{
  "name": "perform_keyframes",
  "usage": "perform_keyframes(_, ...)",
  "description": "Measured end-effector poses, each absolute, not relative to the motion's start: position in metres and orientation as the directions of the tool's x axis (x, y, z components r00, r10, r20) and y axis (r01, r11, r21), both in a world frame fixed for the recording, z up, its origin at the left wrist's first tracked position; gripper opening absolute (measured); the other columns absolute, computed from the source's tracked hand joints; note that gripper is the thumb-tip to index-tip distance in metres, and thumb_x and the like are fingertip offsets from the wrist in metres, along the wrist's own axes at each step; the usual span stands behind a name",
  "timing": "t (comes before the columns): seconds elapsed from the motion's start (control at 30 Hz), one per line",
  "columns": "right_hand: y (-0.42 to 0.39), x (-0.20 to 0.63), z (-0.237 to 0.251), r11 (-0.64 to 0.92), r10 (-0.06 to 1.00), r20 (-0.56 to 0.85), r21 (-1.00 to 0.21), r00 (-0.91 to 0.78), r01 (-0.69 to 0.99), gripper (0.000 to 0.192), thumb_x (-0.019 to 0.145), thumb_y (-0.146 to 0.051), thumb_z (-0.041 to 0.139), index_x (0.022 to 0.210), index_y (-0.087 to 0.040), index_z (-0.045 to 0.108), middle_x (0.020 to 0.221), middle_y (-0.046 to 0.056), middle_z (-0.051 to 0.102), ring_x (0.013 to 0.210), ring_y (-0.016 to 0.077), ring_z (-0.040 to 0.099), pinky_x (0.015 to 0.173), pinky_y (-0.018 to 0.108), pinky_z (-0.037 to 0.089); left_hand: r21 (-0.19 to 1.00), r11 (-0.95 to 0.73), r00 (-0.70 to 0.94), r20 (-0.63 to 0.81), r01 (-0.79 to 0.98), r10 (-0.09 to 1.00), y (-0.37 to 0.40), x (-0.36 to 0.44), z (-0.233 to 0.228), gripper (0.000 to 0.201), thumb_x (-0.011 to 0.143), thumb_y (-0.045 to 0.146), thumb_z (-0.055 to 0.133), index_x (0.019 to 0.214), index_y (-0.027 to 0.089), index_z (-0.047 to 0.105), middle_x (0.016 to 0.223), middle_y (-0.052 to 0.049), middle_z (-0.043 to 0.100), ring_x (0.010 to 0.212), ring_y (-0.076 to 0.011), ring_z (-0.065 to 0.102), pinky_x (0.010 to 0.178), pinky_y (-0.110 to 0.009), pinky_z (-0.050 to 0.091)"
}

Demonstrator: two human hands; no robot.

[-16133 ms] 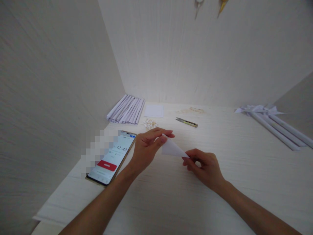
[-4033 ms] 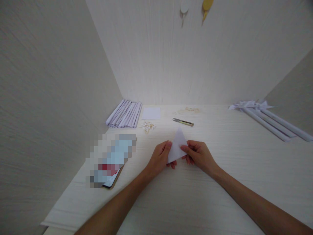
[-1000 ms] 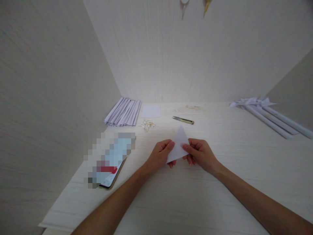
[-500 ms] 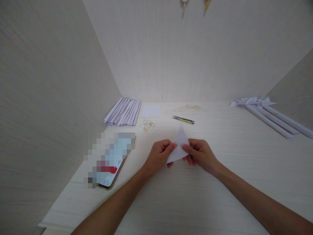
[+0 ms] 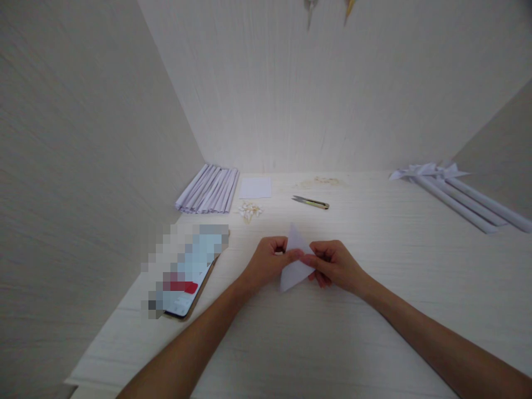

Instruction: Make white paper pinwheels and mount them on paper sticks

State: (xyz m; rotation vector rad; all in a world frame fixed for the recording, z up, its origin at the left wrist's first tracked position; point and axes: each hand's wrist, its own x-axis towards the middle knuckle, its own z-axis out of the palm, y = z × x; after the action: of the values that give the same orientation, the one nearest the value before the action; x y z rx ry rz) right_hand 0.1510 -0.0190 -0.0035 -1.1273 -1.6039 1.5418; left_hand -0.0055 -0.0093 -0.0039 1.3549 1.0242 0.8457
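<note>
The phone (image 5: 194, 272) is partly pixelated, a white hook (image 5: 310, 11) and yellow hook (image 5: 348, 10) cropped above.

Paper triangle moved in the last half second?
Yes: the paper triangle shifted slightly left and toward the wearer, judged against the resting snips.

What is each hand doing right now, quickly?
Left hand: closed, pinching the white paper.
Right hand: closed, pinching the same white paper.

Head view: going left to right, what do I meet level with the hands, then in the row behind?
Level with the hands: phone → left hand → folded white paper → right hand.
Behind: bundle of paper tubes → flat white sheet → snips → long paper rolls.
</note>
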Motion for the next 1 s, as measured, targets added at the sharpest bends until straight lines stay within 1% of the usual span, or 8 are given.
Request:
perform_keyframes(0.2, -0.0174, 0.1518, -0.0032, -0.096, 0.887, -0.137, -0.989, -0.441, 0.115, 0.038, 0.062, -0.05, 0.058, 0.054, -0.015, 0.047, 0.039, -0.005, 0.05, 0.027, 0.0036, 0.039, 0.027, 0.016, 0.027, 0.985, 0.024, 0.371, -0.087, 0.171, 0.925, -0.0078, -0.007, -0.005, 0.031, 0.063, 0.041, 0.058, 0.056, 0.011, 0.056, 0.049, 0.002, 0.048, 0.046, -0.0076, 0.042, 0.042, -0.019, 0.03)
perform_keyframes(0.37, -0.0173, 0.1509, -0.0022, -0.117, 0.878, -0.148, -0.989, -0.456, 0.096, 0.038, 0.061, -0.051, 0.059, 0.055, -0.015, 0.047, 0.04, -0.004, 0.051, 0.026, 0.0035, 0.04, 0.027, 0.015, 0.027, 0.99, 0.042, 0.4, -0.093, 0.134, 0.912, -0.0103, -0.0063, -0.005, 0.038, 0.063, 0.046, 0.057, 0.048, 0.011, 0.052, 0.043, 0.003, 0.042, 0.042, -0.0066, 0.038, 0.04, -0.019, 0.026)
perform_keyframes(0.43, -0.0174, 0.1512, -0.0016, -0.125, 0.878, -0.154, -0.988, -0.454, 0.092, 0.038, 0.061, -0.05, 0.059, 0.055, -0.014, 0.048, 0.04, -0.004, 0.052, 0.027, 0.0035, 0.04, 0.027, 0.015, 0.027, 0.993, 0.041, 0.405, -0.082, 0.109, 0.911, -0.0104, -0.0058, -0.005, 0.039, 0.063, 0.048, 0.056, 0.049, 0.011, 0.052, 0.044, 0.003, 0.043, 0.042, -0.0065, 0.038, 0.04, -0.019, 0.027)
perform_keyframes(0.6, -0.0172, 0.1533, -0.0026, -0.14, 0.87, -0.17, -0.985, -0.463, 0.1, 0.035, 0.06, -0.045, 0.062, 0.055, -0.014, 0.048, 0.041, -0.004, 0.053, 0.028, 0.0039, 0.042, 0.027, 0.015, 0.028, 0.997, 0.055, 0.445, -0.07, 0.048, 0.893, -0.0085, -0.0059, -0.0051, 0.034, 0.064, 0.045, 0.057, 0.066, 0.011, 0.057, 0.055, 0.001, 0.052, 0.046, -0.0072, 0.042, 0.043, -0.02, 0.03)
perform_keyframes(0.67, -0.017, 0.1535, -0.0031, -0.137, 0.866, -0.167, -0.986, -0.471, 0.099, 0.034, 0.06, -0.044, 0.063, 0.054, -0.015, 0.048, 0.04, -0.005, 0.052, 0.028, 0.0039, 0.041, 0.027, 0.015, 0.028, 0.998, 0.05, 0.426, -0.064, 0.043, 0.903, -0.0077, -0.0065, -0.0051, 0.032, 0.062, 0.042, 0.06, 0.063, 0.011, 0.056, 0.055, 0.001, 0.051, 0.048, -0.0075, 0.043, 0.044, -0.02, 0.03)
perform_keyframes(0.77, -0.0167, 0.1531, -0.0029, -0.136, 0.864, -0.167, -0.986, -0.475, 0.099, 0.034, 0.061, -0.044, 0.062, 0.054, -0.015, 0.048, 0.04, -0.005, 0.052, 0.028, 0.0042, 0.042, 0.028, 0.015, 0.028, 0.999, 0.029, 0.375, -0.044, 0.046, 0.926, -0.0076, -0.0071, -0.0046, 0.033, 0.059, 0.043, 0.062, 0.054, 0.012, 0.052, 0.05, 0.003, 0.047, 0.047, -0.0074, 0.042, 0.044, -0.02, 0.029)
perform_keyframes(0.83, -0.0165, 0.1527, -0.0021, -0.138, 0.866, -0.171, -0.985, -0.469, 0.104, 0.035, 0.061, -0.046, 0.061, 0.054, -0.015, 0.048, 0.041, -0.004, 0.052, 0.028, 0.0044, 0.042, 0.028, 0.016, 0.028, 0.998, 0.019, 0.365, -0.041, 0.064, 0.93, -0.0085, -0.0065, -0.0042, 0.036, 0.061, 0.046, 0.059, 0.052, 0.012, 0.051, 0.047, 0.003, 0.045, 0.046, -0.0071, 0.04, 0.043, -0.02, 0.027)
perform_keyframes(1.0, -0.0158, 0.1526, -0.0005, -0.149, 0.865, -0.187, -0.982, -0.465, 0.116, 0.039, 0.06, -0.051, 0.059, 0.054, -0.015, 0.047, 0.041, -0.004, 0.052, 0.027, 0.0041, 0.041, 0.027, 0.016, 0.027, 0.995, 0.026, 0.375, -0.063, 0.101, 0.925, -0.0113, -0.003, -0.0039, 0.049, 0.068, 0.055, 0.044, 0.045, 0.012, 0.048, 0.043, 0.002, 0.042, 0.04, -0.006, 0.034, 0.039, -0.02, 0.022)
